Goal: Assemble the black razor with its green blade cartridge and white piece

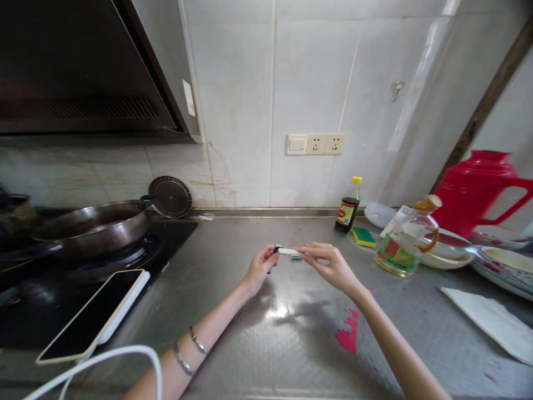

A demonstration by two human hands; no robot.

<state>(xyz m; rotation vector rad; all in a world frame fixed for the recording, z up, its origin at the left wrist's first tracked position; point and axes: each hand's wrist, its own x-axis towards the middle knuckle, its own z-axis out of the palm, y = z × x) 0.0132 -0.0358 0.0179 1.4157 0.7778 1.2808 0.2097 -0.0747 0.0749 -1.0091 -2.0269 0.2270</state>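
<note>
Above the middle of the metal counter, my two hands are close together with a small white stick-like piece [287,251] between them. My left hand [259,272] is closed around a small dark object [275,249] with a shiny metal top, whose exact kind I cannot make out. The white piece's left end meets that dark object. My right hand [331,265] pinches the white piece's right end between thumb and fingers. A small teal item [295,258] shows just below the white piece, partly hidden by the right fingers.
A pan [97,225] stands on the black stove at left, near a phone [100,316] with a white cable. Rightward are a sauce bottle [347,213], a sponge [363,237], a glass oil jug [400,250], a red thermos [474,191] and paper [493,322]. A pink scrap [348,332] lies in front.
</note>
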